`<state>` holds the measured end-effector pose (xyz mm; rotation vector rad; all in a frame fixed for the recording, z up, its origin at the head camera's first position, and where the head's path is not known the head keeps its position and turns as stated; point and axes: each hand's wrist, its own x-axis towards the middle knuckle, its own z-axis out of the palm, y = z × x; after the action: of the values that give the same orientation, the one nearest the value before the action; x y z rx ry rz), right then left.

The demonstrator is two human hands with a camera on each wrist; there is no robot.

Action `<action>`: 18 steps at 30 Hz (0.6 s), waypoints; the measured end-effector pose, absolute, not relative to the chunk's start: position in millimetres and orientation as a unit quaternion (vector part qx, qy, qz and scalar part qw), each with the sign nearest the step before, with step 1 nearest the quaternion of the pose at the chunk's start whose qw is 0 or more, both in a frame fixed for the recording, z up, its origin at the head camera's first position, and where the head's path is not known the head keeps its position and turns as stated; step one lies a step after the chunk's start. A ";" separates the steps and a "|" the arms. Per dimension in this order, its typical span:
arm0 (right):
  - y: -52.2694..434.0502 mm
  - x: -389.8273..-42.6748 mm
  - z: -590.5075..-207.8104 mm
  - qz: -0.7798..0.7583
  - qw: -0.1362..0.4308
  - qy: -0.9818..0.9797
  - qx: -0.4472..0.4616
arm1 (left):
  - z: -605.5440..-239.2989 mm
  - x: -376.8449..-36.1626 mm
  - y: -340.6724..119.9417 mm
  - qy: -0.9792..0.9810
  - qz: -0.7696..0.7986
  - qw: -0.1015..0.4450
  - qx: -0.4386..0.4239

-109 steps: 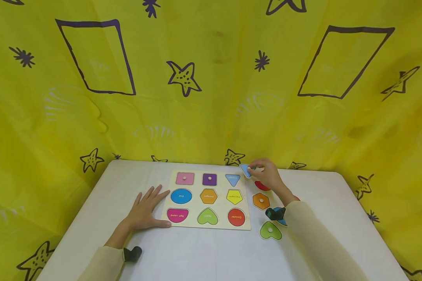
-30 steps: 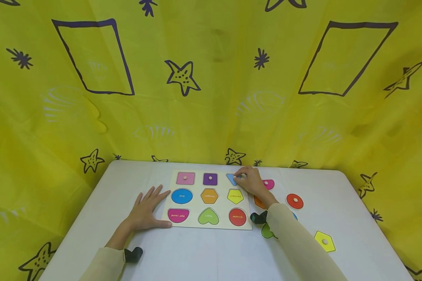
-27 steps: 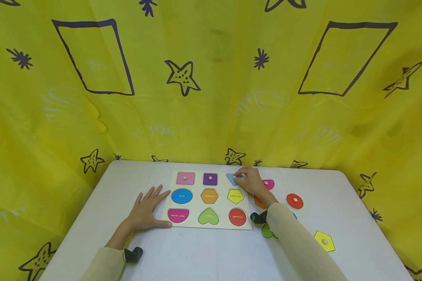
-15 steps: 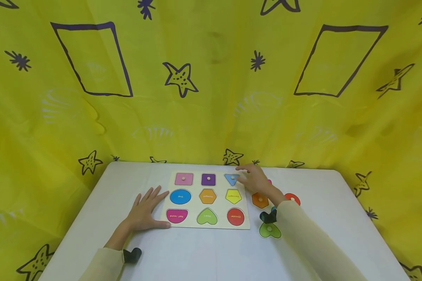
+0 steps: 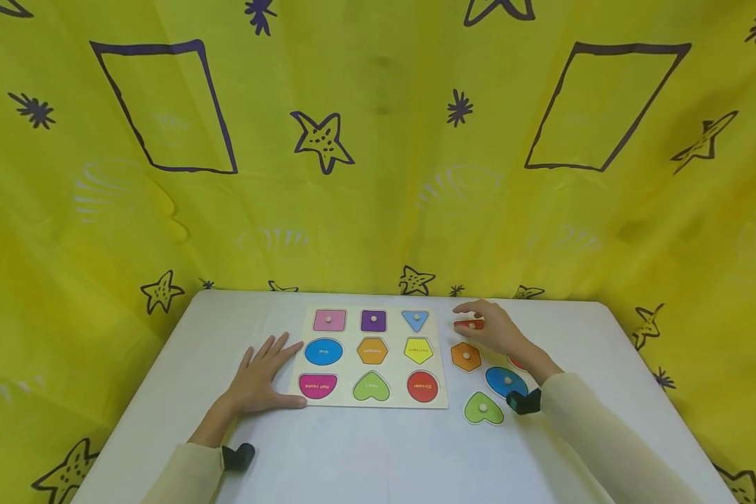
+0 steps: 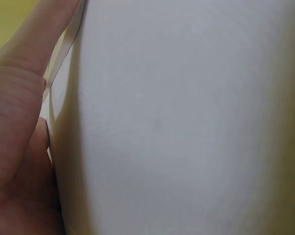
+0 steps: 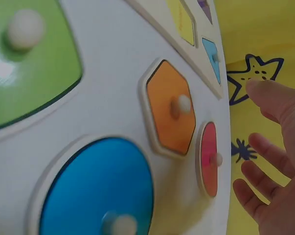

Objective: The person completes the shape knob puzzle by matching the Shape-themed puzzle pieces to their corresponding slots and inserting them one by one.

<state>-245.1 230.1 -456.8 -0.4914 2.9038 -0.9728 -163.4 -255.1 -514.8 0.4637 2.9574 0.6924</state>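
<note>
My left hand [image 5: 260, 378] lies with spread fingers at the left edge of a pale wooden shape puzzle board [image 5: 443, 360]. In the board's far row sit knobbed pieces: a pink rectangle [image 5: 323, 320], a purple square [image 5: 367, 322] and a light blue triangle [image 5: 409, 319]. My right hand [image 5: 500, 334] hovers right of the board, thumb and fingers parted over a half-round piece [image 5: 470, 324], which it partly covers. In the right wrist view the half-round piece [image 7: 208, 147] stands apart from the loosely bent fingers.
Loose knobbed pieces lie right of the board: an orange hexagon [image 5: 460, 355], a blue oval [image 5: 499, 382], a green heart [image 5: 477, 414] and a red circle [image 5: 517, 365], mostly hidden by my right wrist. A yellow curtain [image 5: 378, 210] hangs behind the white table [image 5: 353, 462].
My right hand carried the blue triangle from beside the board onto its far-right place, let go and moved right to the half-round piece. My left hand has stayed at the board's edge.
</note>
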 end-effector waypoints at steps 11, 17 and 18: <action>276.0 -199.5 -453.1 -0.315 0.000 0.936 -0.159 | -509.0 -161.8 -252.4 0.962 0.223 0.031 0.155; 290.8 -178.1 -456.5 -0.319 -0.013 0.935 -0.157 | -509.1 -160.6 -251.5 0.960 0.228 0.032 0.157; 292.5 -174.8 -457.6 -0.323 -0.011 0.933 -0.157 | -509.9 -160.6 -251.4 0.960 0.230 0.034 0.156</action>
<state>-174.8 292.5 -457.6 -0.4973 2.9527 -1.0228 -160.6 -251.4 -509.9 0.4784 2.9523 0.7062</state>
